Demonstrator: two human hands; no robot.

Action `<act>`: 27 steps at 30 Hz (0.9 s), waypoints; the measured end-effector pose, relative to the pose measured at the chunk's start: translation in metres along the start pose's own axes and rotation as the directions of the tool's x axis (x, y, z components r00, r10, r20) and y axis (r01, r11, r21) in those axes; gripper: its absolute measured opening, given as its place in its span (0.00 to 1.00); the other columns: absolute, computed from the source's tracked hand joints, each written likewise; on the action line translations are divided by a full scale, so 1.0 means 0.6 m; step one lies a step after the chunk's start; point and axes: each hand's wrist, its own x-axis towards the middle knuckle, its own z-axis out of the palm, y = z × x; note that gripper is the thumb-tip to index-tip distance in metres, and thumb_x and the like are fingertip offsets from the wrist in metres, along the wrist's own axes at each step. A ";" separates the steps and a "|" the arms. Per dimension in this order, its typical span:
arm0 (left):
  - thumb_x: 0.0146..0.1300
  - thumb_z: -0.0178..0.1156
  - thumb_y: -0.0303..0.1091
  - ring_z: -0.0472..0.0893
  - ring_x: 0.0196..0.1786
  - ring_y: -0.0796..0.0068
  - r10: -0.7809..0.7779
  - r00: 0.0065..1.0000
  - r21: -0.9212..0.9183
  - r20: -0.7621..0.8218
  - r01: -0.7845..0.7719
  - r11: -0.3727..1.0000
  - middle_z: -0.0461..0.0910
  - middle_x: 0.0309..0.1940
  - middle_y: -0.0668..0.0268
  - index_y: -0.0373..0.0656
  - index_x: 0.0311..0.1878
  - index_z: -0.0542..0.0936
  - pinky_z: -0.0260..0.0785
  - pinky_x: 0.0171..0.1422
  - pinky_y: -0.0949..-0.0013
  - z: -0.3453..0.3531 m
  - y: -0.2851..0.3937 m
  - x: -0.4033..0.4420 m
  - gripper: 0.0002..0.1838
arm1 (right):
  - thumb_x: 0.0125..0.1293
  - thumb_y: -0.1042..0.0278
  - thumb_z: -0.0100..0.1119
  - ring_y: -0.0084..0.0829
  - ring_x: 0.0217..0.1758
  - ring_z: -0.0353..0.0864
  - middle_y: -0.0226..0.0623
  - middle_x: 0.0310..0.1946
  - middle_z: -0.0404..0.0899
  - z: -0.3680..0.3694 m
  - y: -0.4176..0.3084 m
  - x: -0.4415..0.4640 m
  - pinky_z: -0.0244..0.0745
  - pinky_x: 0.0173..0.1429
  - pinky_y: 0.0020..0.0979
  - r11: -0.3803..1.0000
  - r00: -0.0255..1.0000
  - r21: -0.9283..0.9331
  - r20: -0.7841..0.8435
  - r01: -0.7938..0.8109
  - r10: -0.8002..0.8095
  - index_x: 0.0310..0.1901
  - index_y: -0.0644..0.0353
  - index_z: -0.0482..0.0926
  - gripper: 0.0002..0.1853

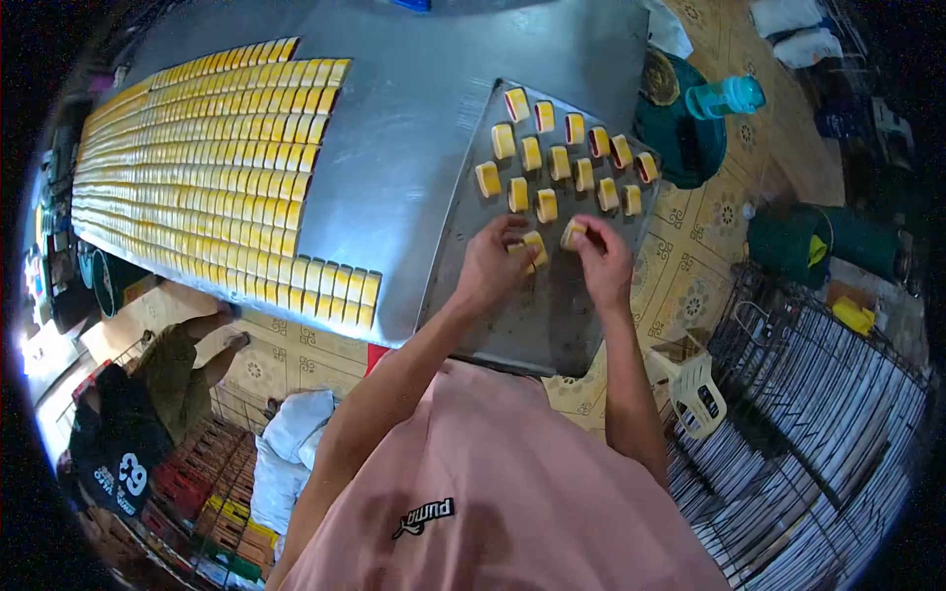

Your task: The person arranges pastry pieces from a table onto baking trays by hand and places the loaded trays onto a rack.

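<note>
Small filled pastries [560, 163], yellow on top with dark red filling at some cut ends, sit spaced in rows on a dark baking tray [503, 325]. My left hand [493, 264] is over the middle of the tray, its fingers closed around a pastry [534, 247]. Just to the right, my right hand [604, 261] pinches another pastry [571, 234] between thumb and fingers. Both pastries are low over the tray; whether they touch it I cannot tell. My fingers partly cover each one.
Long tight rows of cut pastries [217, 167] cover the left of the metal table [384, 148]. Beyond the tray's right side stand a green bin [690, 148] and a teal container [727, 96]. Wire racks [818, 394] and a white plastic chair [695, 394] are at right. Another person [118, 443] is at lower left.
</note>
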 end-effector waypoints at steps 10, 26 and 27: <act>0.64 0.65 0.22 0.81 0.55 0.76 0.184 0.937 -0.160 0.297 -0.142 0.977 0.84 0.51 0.58 0.35 0.63 0.75 0.76 0.59 0.69 0.037 -0.015 0.021 0.23 | 0.70 0.75 0.61 0.30 0.57 0.80 0.41 0.55 0.81 -0.014 0.003 -0.044 0.74 0.62 0.29 0.998 0.988 0.070 0.155 0.010 -0.020 0.60 0.65 0.79 0.17; 0.61 0.68 0.40 0.81 0.44 0.53 0.651 0.738 0.664 0.180 -0.579 0.473 0.80 0.41 0.58 0.43 0.51 0.79 0.74 0.46 0.53 0.066 0.095 0.034 0.18 | 0.72 0.71 0.61 0.32 0.45 0.80 0.42 0.42 0.79 -0.076 0.031 -0.063 0.75 0.52 0.31 0.981 0.912 -0.191 -0.395 0.038 -0.112 0.58 0.65 0.80 0.16; 0.62 0.67 0.37 0.82 0.43 0.56 0.658 0.742 0.634 0.130 -0.572 0.520 0.82 0.40 0.56 0.43 0.52 0.80 0.76 0.47 0.55 0.034 0.080 0.021 0.17 | 0.73 0.70 0.60 0.31 0.44 0.80 0.40 0.41 0.79 -0.066 0.034 -0.086 0.74 0.51 0.29 0.987 0.938 -0.162 -0.338 0.024 -0.078 0.58 0.66 0.80 0.16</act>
